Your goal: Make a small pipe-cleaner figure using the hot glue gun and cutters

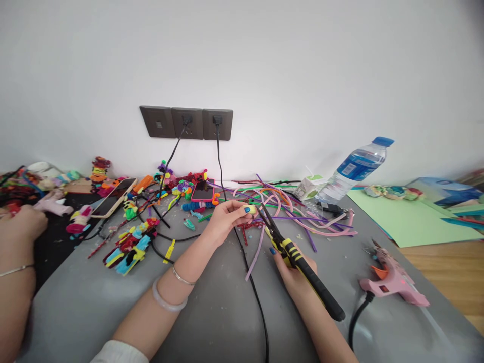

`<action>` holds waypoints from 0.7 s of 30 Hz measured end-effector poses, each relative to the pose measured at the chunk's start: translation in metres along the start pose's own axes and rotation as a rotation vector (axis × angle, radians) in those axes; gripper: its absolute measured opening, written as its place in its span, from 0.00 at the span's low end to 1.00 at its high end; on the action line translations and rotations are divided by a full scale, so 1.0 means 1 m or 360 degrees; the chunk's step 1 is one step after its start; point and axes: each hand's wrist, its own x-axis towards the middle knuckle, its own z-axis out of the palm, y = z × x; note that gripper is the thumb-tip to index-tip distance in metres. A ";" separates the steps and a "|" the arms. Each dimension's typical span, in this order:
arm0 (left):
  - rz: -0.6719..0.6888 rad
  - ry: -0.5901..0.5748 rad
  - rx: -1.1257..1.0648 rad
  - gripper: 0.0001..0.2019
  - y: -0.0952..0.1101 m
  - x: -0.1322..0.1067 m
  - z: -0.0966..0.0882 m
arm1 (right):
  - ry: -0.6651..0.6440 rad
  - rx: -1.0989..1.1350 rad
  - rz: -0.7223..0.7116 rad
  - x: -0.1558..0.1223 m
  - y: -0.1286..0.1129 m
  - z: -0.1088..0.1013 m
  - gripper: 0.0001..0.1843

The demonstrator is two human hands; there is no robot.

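Note:
My left hand (226,218) is pinched shut on a small yellow piece (250,208) of pipe cleaner, held just above the grey table. My right hand (293,267) grips black and yellow pliers (298,259), whose open jaws (263,213) point up at the yellow piece. A lilac pipe cleaner (256,252) lies bent under the jaws. A black cable (249,272) runs between my two hands toward the wall socket (217,124).
Several loose pipe cleaners (302,212) lie tangled behind my hands. A pink glue gun (393,280) rests at right, near a water bottle (355,169) and green paper (412,217). Finished colourful figures (130,247) and two phones (113,197) sit left, where another person's hand (22,222) rests.

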 end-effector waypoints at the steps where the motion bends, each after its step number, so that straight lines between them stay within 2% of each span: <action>1: 0.0001 0.0001 0.0002 0.17 0.000 0.000 0.000 | -0.0004 -0.0010 0.0009 0.000 0.000 0.000 0.17; 10: -0.0008 0.0016 0.0003 0.14 -0.002 0.001 -0.002 | -0.0063 0.0038 -0.0015 0.003 -0.007 -0.006 0.17; 21: -0.0002 -0.0005 -0.0037 0.18 -0.001 0.000 -0.001 | -0.0114 0.0072 0.0018 0.002 -0.007 -0.008 0.17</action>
